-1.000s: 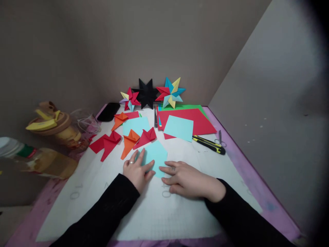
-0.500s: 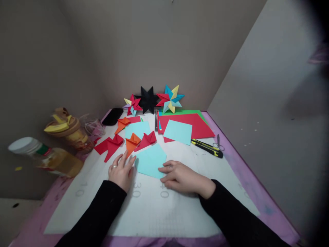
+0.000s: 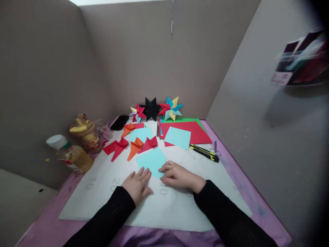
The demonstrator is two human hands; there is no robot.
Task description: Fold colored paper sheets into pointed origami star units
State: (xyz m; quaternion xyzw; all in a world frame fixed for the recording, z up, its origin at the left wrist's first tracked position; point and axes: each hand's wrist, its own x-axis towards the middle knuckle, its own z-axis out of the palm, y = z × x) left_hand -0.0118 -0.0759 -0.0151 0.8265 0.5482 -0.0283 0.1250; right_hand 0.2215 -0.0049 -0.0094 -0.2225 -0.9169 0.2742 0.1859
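A light blue sheet of paper (image 3: 151, 160) lies turned at an angle on the white mat, in front of me. My left hand (image 3: 137, 183) rests palm down with fingers stretched out, fingertips at the sheet's near left edge. At the right corner of the sheet is my right hand (image 3: 177, 175), its fingers curled and the thumb close to them on the paper's edge. Just beyond the sheet are an orange folded paper piece (image 3: 135, 148) and a red folded paper piece (image 3: 149, 144). Another red folded piece (image 3: 119, 148) sits further left.
Folded paper stars (image 3: 171, 108) lean against the back wall. A red paper stack (image 3: 199, 132), a utility knife (image 3: 205, 153) and scissors (image 3: 215, 149) lie to the right. A bottle (image 3: 77, 157), a lidded cup (image 3: 88, 137) and a black phone (image 3: 119, 122) stand or lie on the left.
My left hand has moved off the orange folded piece towards me and flattened at the sheet's near edge. My right hand stays at the right corner. The view has tilted up.
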